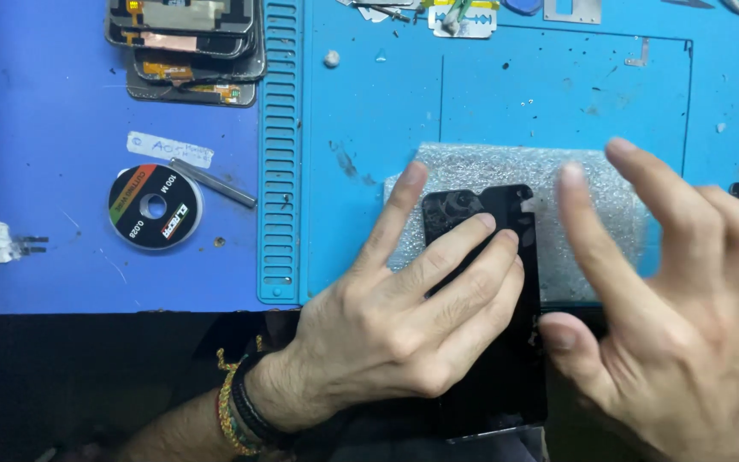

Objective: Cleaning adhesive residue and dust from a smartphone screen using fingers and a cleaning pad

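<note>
A black phone screen panel [506, 376] lies lengthwise over a grey foam pad [506, 167] on the blue work mat [369, 128], its near end hanging over the mat's front edge. My left hand [404, 325] rests flat on the panel, fingers spread and pressing it down. My right hand [677, 325] hovers just right of the panel, fingers apart and slightly blurred, holding nothing.
A stack of phone screen assemblies [190, 47] sits at the back left. A black wire spool [155, 207], a metal rod [213, 182] and a white label [168, 148] lie left of the ribbed mat strip [280, 154]. Razor blades and small tools [464, 17] line the far edge.
</note>
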